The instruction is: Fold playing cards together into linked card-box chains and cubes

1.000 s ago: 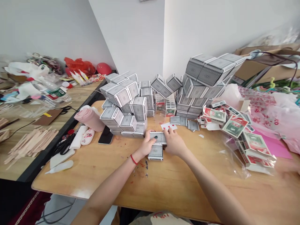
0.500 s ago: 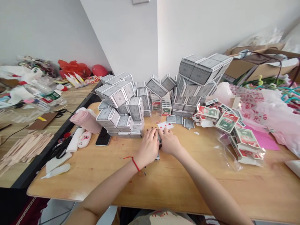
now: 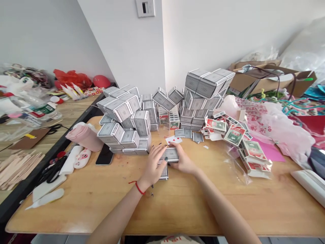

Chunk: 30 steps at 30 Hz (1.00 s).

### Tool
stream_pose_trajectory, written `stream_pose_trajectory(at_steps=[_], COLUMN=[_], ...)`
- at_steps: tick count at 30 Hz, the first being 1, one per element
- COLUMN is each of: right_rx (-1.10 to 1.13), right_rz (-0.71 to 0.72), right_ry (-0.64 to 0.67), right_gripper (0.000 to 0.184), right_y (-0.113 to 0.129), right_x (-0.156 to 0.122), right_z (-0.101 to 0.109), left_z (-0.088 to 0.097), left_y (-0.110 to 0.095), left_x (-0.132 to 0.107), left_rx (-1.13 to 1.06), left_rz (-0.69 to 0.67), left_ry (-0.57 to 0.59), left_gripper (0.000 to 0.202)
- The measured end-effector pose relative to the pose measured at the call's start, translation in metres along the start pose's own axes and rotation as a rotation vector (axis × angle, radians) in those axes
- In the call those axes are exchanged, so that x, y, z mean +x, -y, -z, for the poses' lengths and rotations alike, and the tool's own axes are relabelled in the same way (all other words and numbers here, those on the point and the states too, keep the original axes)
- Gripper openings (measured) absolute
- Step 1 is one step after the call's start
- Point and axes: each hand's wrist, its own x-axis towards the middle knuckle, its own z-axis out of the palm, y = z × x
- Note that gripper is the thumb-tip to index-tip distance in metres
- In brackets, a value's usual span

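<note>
Both my hands meet at the middle of the wooden table (image 3: pixel 177 203). My right hand (image 3: pixel 183 162) grips a grey patterned deck of cards (image 3: pixel 171 154) from the right and below. My left hand (image 3: pixel 153 165), with a red string at the wrist, rests its spread fingers on the left end of that deck. A second grey deck (image 3: pixel 164 173) lies on the table under my left hand. A face-up card with red pips (image 3: pixel 173 139) lies just beyond my fingers.
Grey card boxes are stacked in piles at the left (image 3: pixel 124 118) and at the back (image 3: pixel 203 91). Red and green card boxes (image 3: pixel 243 145) lie to the right in clear wrap. A phone (image 3: pixel 104 157), a pink roll (image 3: pixel 85 137) and scissors (image 3: pixel 52 171) sit at the left.
My left hand lay over the deck half a second ago; now the deck shows between both hands. The camera has tilted, so everything sits lower and further left in view.
</note>
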Motion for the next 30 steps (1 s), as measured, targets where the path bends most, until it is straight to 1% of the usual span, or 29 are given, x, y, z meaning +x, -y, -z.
stream_pose_trajectory(at_steps=[2,3,5,7,9,10,11,13,18,21,22,23,24,26,28,29,30], right_rx=[0.048,0.066,0.112,0.115,0.008,-0.061,-0.121,-0.23,-0.453,-0.622,-0.684,-0.702,-0.715,-0.757,-0.798,-0.809,-0.792], right_rz=[-0.023,-0.026,-0.035,-0.094,-0.194,-0.24,-0.274,-0.324,-0.484,-0.566,-0.59,-0.597,-0.61,-0.653,-0.676,-0.678,-0.694], right_ry=[-0.011,0.003,0.05,0.03,-0.041,-0.046,-0.019,0.051,0.236,0.393,0.467,0.5,0.525,0.573,0.616,0.686,0.782], right_gripper=[0.076,0.076,0.077,0.073,0.062,0.056,0.054,0.055,0.051,0.055,0.057,0.057,0.056,0.054,0.056,0.056,0.056], right_y=[-0.002,-0.002,0.0,0.005,0.012,0.015,0.018,0.024,0.039,0.052,0.056,0.06,0.064,0.07,0.074,0.074,0.073], right_x=[-0.006,-0.008,-0.009,-0.007,-0.001,0.002,0.005,0.011,0.026,0.042,0.049,0.057,0.065,0.08,0.091,0.094,0.095], right_z=[0.002,0.004,0.008,0.01,0.009,0.007,0.006,0.002,0.005,0.009,0.01,0.011,0.01,0.009,0.006,0.005,0.004], left_z=[0.001,0.002,0.0,-0.003,-0.006,-0.007,-0.007,-0.003,0.019,0.028,0.028,0.027,0.025,0.02,0.016,0.016,0.018], left_y=[0.006,0.008,0.01,0.008,0.004,0.0,-0.003,-0.009,-0.018,-0.023,-0.026,-0.029,-0.032,-0.038,-0.04,-0.04,-0.038], left_x=[-0.011,-0.018,-0.035,-0.051,-0.063,-0.066,-0.066,-0.063,-0.045,-0.037,-0.036,-0.036,-0.036,-0.037,-0.037,-0.036,-0.034], left_rx=[-0.156,-0.189,-0.229,-0.283,-0.313,-0.317,-0.317,-0.333,-0.347,-0.22,-0.149,-0.063,0.031,0.201,0.275,0.28,0.272], left_rz=[0.077,0.116,0.235,0.342,0.437,0.482,0.506,0.513,0.534,0.534,0.534,0.543,0.56,0.613,0.613,0.583,0.538], left_ry=[-0.145,-0.2,-0.248,-0.262,-0.225,-0.217,-0.205,-0.114,0.065,0.151,0.173,0.186,0.192,0.183,0.184,0.198,0.222], left_gripper=[0.043,0.042,0.05,0.06,0.069,0.069,0.064,0.05,0.038,0.032,0.031,0.032,0.035,0.047,0.058,0.058,0.055])
